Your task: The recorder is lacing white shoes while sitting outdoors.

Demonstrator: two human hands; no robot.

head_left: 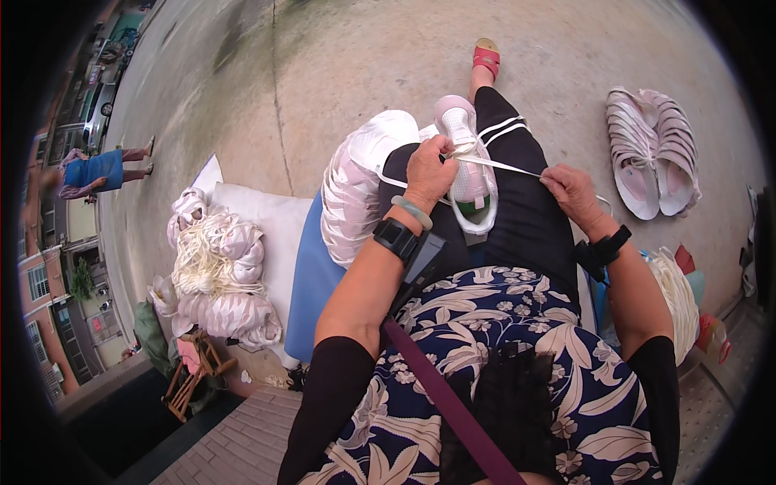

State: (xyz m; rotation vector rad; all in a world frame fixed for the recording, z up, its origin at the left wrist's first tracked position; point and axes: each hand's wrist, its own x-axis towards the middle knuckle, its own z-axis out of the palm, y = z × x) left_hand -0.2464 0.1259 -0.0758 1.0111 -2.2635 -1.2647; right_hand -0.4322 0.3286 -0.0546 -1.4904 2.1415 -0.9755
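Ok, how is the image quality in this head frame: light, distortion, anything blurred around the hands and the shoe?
Head view: soft, even daylight with no hard shadows or glare; strong fisheye bending, black corners, the buildings at left curved along the rim. The left hand, the right hand, the pink shoe upper and the white lace are sharp; the stacked shoe uppers near the rim look stretched.

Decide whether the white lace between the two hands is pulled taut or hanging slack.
Taut. The lace runs in a straight line from the shoe under the left hand to the right hand, which pinches its end.
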